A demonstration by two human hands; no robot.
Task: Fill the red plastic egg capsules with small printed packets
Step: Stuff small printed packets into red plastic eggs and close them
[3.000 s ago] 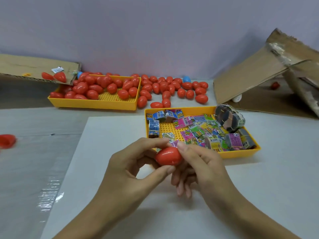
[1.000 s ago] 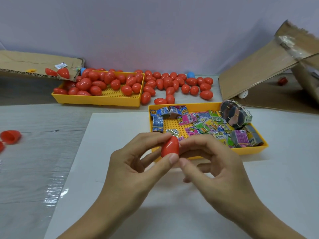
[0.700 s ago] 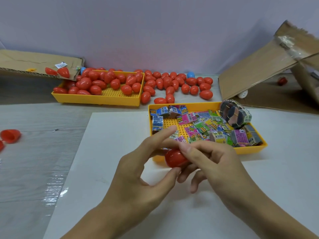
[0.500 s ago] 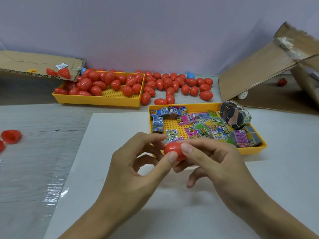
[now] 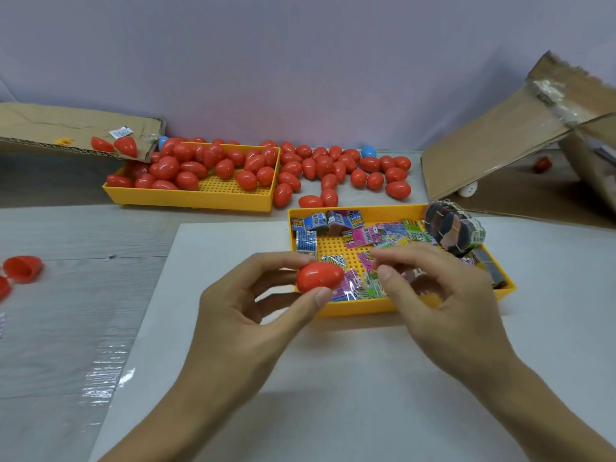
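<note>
Item one: our left hand (image 5: 246,315) is pinching a closed red egg capsule (image 5: 319,277) between thumb and fingertips, over the near-left corner of the yellow packet tray (image 5: 353,310). Item two: our right hand (image 5: 436,301) is hovering just beside it, fingers loosely curled and holding nothing, above the printed packets (image 5: 361,235). Beyond, a second yellow tray (image 5: 200,197) is holding more red eggs (image 5: 186,168).

small packing workbench: yellow trays (image 5: 200,198), cardboard boxes (image 5: 493,151)
</note>
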